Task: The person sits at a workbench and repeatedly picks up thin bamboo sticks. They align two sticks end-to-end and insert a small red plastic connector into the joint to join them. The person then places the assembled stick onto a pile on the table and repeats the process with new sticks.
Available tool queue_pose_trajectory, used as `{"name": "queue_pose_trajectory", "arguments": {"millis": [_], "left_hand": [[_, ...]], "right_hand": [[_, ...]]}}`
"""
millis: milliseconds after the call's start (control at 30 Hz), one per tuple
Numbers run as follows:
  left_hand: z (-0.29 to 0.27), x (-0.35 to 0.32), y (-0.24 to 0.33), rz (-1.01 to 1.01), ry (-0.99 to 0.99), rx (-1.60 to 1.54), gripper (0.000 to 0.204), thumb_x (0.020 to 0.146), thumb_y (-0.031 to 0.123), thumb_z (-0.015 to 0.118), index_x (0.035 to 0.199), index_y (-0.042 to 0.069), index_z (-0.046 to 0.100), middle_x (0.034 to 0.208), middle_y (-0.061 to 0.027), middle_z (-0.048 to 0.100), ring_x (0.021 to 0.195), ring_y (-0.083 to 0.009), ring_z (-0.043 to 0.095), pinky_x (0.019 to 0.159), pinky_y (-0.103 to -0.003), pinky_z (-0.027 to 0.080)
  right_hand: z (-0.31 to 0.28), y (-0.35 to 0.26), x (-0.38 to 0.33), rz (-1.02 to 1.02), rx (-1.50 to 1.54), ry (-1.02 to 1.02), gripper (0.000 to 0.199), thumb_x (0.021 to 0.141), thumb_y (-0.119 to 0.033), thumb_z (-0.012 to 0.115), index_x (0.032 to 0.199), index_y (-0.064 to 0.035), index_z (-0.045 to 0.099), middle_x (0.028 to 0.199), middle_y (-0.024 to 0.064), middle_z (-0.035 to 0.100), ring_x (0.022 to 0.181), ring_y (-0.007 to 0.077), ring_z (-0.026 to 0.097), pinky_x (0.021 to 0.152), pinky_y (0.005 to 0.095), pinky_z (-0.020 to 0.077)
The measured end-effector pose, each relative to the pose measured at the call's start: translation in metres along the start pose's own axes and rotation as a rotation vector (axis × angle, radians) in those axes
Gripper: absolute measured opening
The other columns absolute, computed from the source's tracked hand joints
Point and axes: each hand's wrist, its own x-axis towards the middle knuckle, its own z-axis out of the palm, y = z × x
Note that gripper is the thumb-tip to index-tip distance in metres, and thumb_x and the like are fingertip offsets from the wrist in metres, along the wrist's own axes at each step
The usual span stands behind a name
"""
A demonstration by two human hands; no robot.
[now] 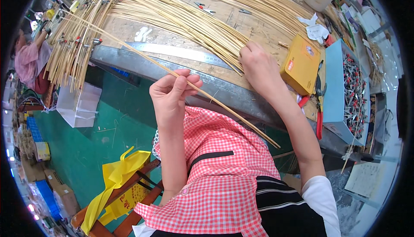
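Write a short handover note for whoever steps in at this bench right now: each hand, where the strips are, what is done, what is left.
Left hand: raised in front of the bench edge, fingers pinched on one thin bamboo strip that runs from the upper left down past the checked apron.
Right hand: resting on the fanned bundle of strips on the workbench, fingers at the strip ends; whether it grips one cannot be told.
Nearby: steel ruler, yellow tin, red-handled pliers, blue box of clips.
Done: one strip drawn out.
Left: the bundle remains on the bench.
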Motion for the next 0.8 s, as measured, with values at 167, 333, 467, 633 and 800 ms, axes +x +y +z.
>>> {"name": "queue_pose_trajectory", "arguments": {"millis": [167, 333, 467, 633, 800], "left_hand": [[0.004, -0.002, 0.005, -0.020, 0.069, 0.069, 0.021, 0.090, 0.009, 0.064, 0.099, -0.009, 0.064, 0.085, -0.0181, 0.070, 0.074, -0.0238, 0.071, 0.061, -0.026, 0.058], [0.003, 0.000, -0.002, -0.040, 0.043, 0.055, 0.018, 0.091, 0.010, 0.063, 0.100, -0.006, 0.064, 0.085, -0.0166, 0.070, 0.073, -0.0234, 0.071, 0.061, -0.028, 0.059], [0.011, -0.002, 0.004, -0.031, 0.022, 0.059, 0.019, 0.091, 0.010, 0.063, 0.100, -0.006, 0.064, 0.085, -0.0168, 0.070, 0.073, -0.0235, 0.071, 0.060, -0.027, 0.058], [0.008, -0.001, 0.004, -0.023, 0.034, 0.092, 0.018, 0.091, 0.009, 0.063, 0.100, -0.006, 0.065, 0.085, -0.0170, 0.070, 0.072, -0.0233, 0.071, 0.060, -0.027, 0.058], [0.003, 0.001, -0.001, -0.044, 0.068, 0.088, 0.019, 0.091, 0.010, 0.062, 0.102, -0.006, 0.064, 0.087, -0.0167, 0.070, 0.075, -0.0230, 0.071, 0.061, -0.026, 0.058]], "right_hand": [[-0.012, 0.001, -0.013, 0.083, -0.026, -0.055, 0.013, 0.084, -0.013, 0.060, 0.081, -0.0005, 0.059, 0.088, 0.0153, 0.060, 0.086, 0.0341, 0.060, 0.072, 0.0433, 0.0495], [-0.008, -0.016, -0.003, -0.002, 0.050, -0.051, 0.013, 0.083, -0.013, 0.061, 0.080, -0.0002, 0.060, 0.087, 0.0148, 0.060, 0.084, 0.0329, 0.061, 0.072, 0.0420, 0.0500], [0.020, -0.023, 0.015, -0.137, -0.056, 0.021, 0.004, 0.073, -0.002, 0.057, 0.075, 0.0003, 0.059, 0.082, 0.0152, 0.060, 0.082, 0.0308, 0.063, 0.065, 0.0402, 0.0526], [0.016, -0.024, 0.009, -0.044, -0.045, 0.068, 0.004, 0.075, -0.001, 0.056, 0.074, 0.0008, 0.058, 0.080, 0.0155, 0.060, 0.080, 0.0305, 0.063, 0.066, 0.0399, 0.0523], [-0.037, -0.022, -0.033, 0.103, 0.362, 0.146, 0.006, 0.083, -0.003, 0.060, 0.079, 0.0017, 0.058, 0.077, 0.0151, 0.059, 0.069, 0.0280, 0.061, 0.061, 0.0369, 0.0476]]}}
